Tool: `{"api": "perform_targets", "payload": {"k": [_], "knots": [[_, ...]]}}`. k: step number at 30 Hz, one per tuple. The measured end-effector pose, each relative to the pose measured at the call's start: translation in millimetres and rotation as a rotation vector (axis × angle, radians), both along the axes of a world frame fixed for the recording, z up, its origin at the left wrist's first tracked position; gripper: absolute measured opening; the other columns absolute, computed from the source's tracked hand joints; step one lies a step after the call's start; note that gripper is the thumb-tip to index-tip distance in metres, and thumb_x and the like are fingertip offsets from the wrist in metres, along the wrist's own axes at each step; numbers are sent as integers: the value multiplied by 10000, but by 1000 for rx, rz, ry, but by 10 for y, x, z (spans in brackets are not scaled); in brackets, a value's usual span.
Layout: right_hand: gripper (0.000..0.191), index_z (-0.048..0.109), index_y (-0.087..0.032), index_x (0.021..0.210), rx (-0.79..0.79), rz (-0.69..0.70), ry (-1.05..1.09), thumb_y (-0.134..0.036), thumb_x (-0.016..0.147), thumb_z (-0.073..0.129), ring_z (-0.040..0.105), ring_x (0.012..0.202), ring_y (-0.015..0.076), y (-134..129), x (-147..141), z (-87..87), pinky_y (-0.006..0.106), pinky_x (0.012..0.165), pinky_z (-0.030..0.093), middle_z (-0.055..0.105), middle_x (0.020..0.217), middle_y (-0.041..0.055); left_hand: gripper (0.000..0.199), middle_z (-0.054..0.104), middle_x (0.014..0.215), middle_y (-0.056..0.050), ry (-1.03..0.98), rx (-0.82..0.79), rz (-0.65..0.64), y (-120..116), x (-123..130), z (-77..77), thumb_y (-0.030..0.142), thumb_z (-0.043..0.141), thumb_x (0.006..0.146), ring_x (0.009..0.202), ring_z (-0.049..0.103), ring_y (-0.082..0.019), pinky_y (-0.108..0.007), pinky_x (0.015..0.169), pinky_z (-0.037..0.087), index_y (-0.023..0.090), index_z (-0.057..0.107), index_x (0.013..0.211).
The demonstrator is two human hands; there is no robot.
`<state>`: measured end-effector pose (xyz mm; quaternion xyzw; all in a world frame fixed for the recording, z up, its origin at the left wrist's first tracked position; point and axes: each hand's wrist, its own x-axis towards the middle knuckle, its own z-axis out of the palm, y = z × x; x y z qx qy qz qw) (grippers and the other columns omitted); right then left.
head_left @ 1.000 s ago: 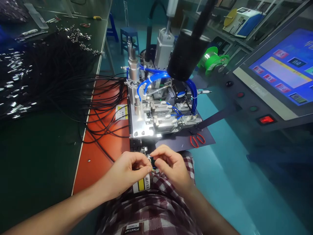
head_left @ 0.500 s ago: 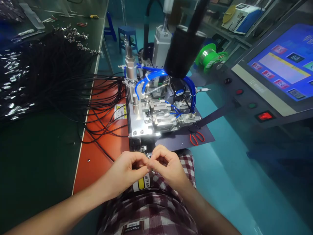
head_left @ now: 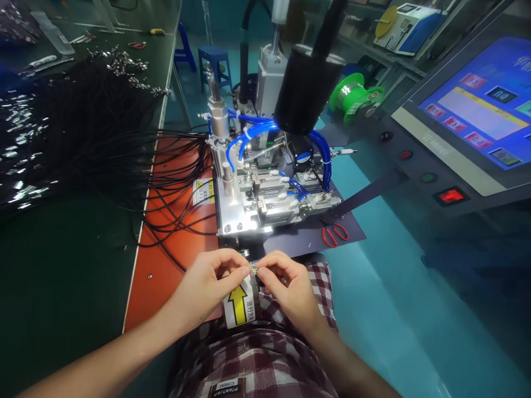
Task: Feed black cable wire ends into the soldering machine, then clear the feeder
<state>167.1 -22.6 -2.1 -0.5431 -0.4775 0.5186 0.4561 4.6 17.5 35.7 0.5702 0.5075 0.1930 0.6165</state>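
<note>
My left hand [head_left: 222,276] is closed in a pinch, thumb against forefinger, at the machine's near edge. Facing it, my right hand [head_left: 286,282] pinches too, its fingertips almost touching the left ones. Between the fingertips shows a small shiny metal piece [head_left: 254,270], too tiny to name for certain. A black cable [head_left: 170,255] runs across the orange surface and disappears behind my left hand. Under the hands is a white label with a yellow arrow [head_left: 238,304]. Just beyond stands a metal machine [head_left: 240,221] with blue air tubes [head_left: 263,126].
A heap of black cables [head_left: 95,110] with shiny ends covers the left bench. Red-handled scissors [head_left: 335,235] lie on the dark plate at right. A control screen [head_left: 477,105] leans in from the right, near a green wire spool [head_left: 352,97]. A black cylinder [head_left: 309,88] hangs above the machine.
My fingertips have drawn slightly apart, and the small metal piece now shows between them. More of the yellow arrow label is uncovered. The view has shifted a little.
</note>
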Motion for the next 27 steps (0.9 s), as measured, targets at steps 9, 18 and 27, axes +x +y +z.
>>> {"api": "perform_targets", "payload": {"k": [9,18,27], "knots": [[127,560,-184,686,119,-7,-119,-179,813,560,476,622,120,17,-60,63,249,555,394,520,697,-5,202,623,693,-18,17,27,-9,-19,0,-15,335,575,798,633,541,-138,-231,582,432,146,632,756],[160,539,-186,711,-63,9,131,-289,829,577,455,493,82,14,-90,-18,229,475,384,487,671,-29,208,607,677,-8,39,22,5,-16,3,-11,338,558,803,601,529,-127,-223,557,416,146,610,745],[94,656,-192,766,22,-56,-33,-274,797,622,506,573,120,25,-103,-5,250,505,432,583,738,17,221,599,653,-5,37,40,18,10,-14,-6,349,569,791,577,514,-123,-216,522,394,142,624,737]]}}
